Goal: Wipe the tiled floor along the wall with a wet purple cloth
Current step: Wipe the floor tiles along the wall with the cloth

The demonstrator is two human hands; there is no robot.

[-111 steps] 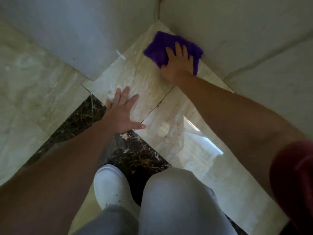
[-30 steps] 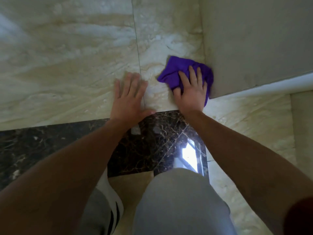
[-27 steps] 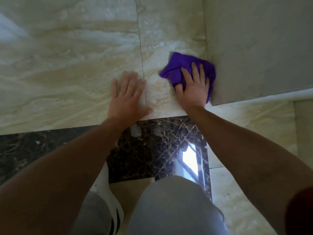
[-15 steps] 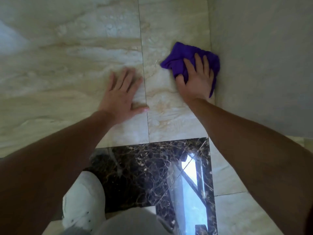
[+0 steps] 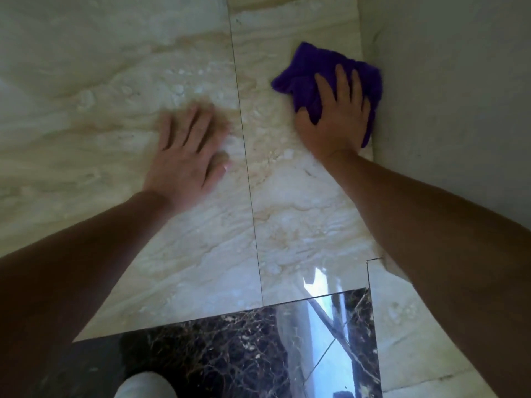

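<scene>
A crumpled purple cloth (image 5: 311,70) lies on the beige marble floor tile (image 5: 287,196), its right edge against the grey wall (image 5: 448,96). My right hand (image 5: 336,119) lies flat on the cloth and presses it down, fingers spread, thumb curled at its near edge. My left hand (image 5: 186,150) rests palm down on the neighbouring beige tile, to the left of the grout line, with its fingers apart and nothing in it. The left hand looks slightly blurred.
A dark brown veined tile (image 5: 230,354) forms a band near me and shows a bright window reflection (image 5: 324,326). The toe of my white shoe (image 5: 143,386) shows at the bottom edge. The wall's outer corner stands at the lower right.
Both hands have moved forward over the beige tiles, away from the dark band. The right hand has slid the cloth further along the wall. My knee has dropped out of view.
</scene>
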